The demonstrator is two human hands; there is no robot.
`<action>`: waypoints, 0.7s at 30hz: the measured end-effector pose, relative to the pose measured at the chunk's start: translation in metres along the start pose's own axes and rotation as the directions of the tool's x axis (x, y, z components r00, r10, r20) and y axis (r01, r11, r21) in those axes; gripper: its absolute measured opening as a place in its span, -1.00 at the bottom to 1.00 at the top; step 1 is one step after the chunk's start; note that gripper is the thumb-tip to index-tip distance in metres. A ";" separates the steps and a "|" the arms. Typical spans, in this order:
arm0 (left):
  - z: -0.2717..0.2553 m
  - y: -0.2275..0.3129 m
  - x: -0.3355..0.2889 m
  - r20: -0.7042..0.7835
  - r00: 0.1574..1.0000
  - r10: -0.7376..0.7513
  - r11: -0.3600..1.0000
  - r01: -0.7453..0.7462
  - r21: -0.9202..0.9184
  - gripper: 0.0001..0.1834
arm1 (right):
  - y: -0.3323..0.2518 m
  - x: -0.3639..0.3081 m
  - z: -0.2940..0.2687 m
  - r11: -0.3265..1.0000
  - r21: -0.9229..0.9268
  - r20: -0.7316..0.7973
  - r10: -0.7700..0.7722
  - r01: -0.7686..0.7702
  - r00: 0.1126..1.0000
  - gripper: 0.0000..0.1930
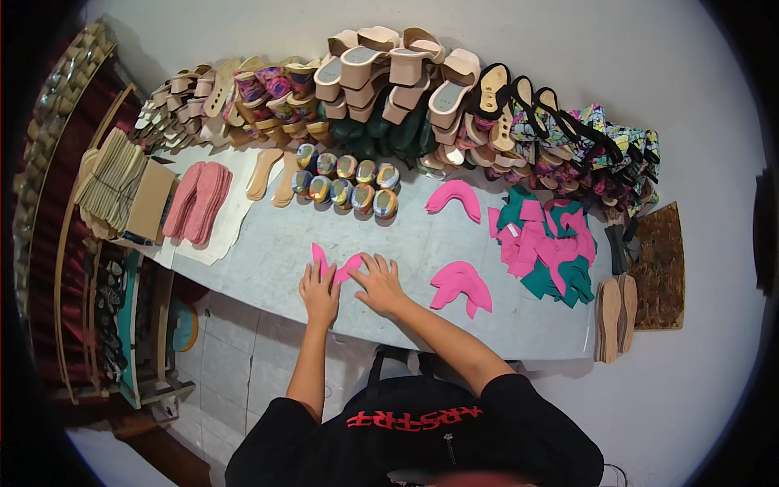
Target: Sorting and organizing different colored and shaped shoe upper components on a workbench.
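A bright pink curved cut piece (320, 261) of fabric or similar sheet lies on the table near its front edge. My left hand (320, 296) rests on its near left part, fingers stretched out. On its right end lies my right hand (379, 284), fingers spread and pressing down with the thumb side. Both hands partly cover the piece. To the right sits a small stack of pink arched pieces (461, 286), and farther back lies another pink arched stack (454, 199).
A heap of pink and green pieces (548, 243) lies at right. Rolled patterned items (342, 193), tan soles (261, 174) and reddish soles (195, 199) stand behind and left. Heeled shoes (377, 69) are piled along the wall. Tan insoles (610, 316) lie at the right edge.
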State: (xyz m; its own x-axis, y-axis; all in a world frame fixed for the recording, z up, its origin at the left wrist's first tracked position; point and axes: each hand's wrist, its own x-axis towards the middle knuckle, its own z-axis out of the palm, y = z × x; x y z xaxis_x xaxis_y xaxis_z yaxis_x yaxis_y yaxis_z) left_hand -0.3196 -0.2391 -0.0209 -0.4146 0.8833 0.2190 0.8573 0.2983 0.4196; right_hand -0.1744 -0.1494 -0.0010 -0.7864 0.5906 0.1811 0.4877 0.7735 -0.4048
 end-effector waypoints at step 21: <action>0.046 0.079 0.110 0.304 0.940 0.157 0.469 0.200 -0.860 -0.72 | 0.142 0.002 -0.053 0.744 0.576 -0.319 0.585 -0.337 0.746 -0.86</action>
State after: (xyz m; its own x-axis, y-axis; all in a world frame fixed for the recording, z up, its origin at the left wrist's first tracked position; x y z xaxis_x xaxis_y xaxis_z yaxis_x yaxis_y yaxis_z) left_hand -0.2832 -0.1020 -0.0041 -0.1620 0.9868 0.0042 0.0567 0.0050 0.9984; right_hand -0.0865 -0.0266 -0.0105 -0.1801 0.9662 0.1844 0.4100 0.2441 -0.8788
